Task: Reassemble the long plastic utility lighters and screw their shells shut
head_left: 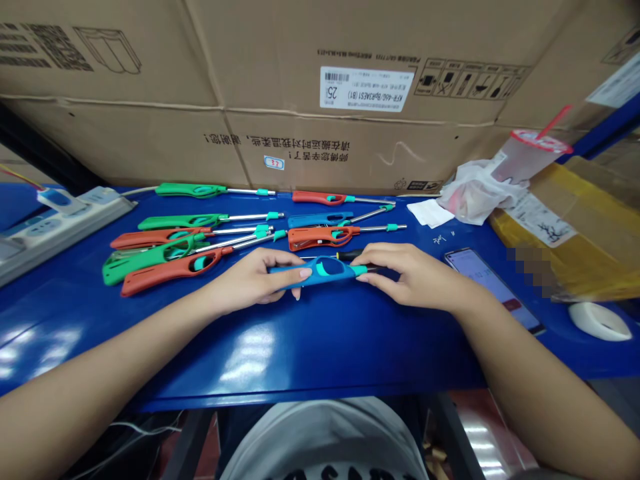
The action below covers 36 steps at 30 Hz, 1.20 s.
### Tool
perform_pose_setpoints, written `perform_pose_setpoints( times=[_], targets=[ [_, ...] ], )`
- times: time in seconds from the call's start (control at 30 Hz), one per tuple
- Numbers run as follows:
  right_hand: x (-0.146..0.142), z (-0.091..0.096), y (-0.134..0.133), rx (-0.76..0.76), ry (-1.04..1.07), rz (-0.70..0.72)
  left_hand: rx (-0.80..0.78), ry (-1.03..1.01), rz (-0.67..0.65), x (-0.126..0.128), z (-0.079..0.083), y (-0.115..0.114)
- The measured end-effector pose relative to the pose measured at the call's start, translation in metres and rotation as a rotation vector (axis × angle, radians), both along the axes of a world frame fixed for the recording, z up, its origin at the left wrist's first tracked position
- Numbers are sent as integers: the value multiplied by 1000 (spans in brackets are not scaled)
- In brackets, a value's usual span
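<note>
A blue long-nozzle gas lighter (331, 268) with a teal trigger is held level above the front of the table. My left hand (267, 277) is closed around its handle, thumb on top. My right hand (400, 273) pinches the teal collar end, and its fingers hide most of the nozzle. Just behind lies a screwdriver (349, 255) with a black and yellow handle, partly covered by my right hand. Beyond it are an orange lighter (325, 236), another blue lighter (320, 219) and a further orange lighter (317, 197). Several green and orange lighters (170, 267) lie at the left.
A large cardboard box (280, 80) walls off the back of the blue table (300, 360). At left is a power strip (70, 223). To the right are a phone (493, 287), a white mouse (600, 321), a tissue (431, 213), a drink cup (530, 157) and a yellow-wrapped parcel (590, 227).
</note>
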State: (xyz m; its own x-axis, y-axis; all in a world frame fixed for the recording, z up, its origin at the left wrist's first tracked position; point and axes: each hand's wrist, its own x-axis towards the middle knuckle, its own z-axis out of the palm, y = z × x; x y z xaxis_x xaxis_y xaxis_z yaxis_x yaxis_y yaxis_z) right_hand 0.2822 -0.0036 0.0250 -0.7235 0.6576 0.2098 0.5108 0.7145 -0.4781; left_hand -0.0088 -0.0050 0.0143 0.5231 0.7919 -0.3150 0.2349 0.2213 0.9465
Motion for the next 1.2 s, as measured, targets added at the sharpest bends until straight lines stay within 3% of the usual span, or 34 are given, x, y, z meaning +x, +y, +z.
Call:
perform_pose_setpoints(
  times=[0.3, 0.83, 1.0, 1.2],
  targets=[
    [-2, -6, -2, 211, 52, -15, -147, -81, 36, 4, -1, -3],
    [-8, -10, -8, 271, 25, -24, -178, -80, 44, 4, -10, -7],
    [-7, -14, 3, 302, -11, -20, -48, -21, 81, 10, -6, -5],
    [-14, -24, 9, 326, 86, -83, 322, 281, -44, -11, 9, 6]
  ],
)
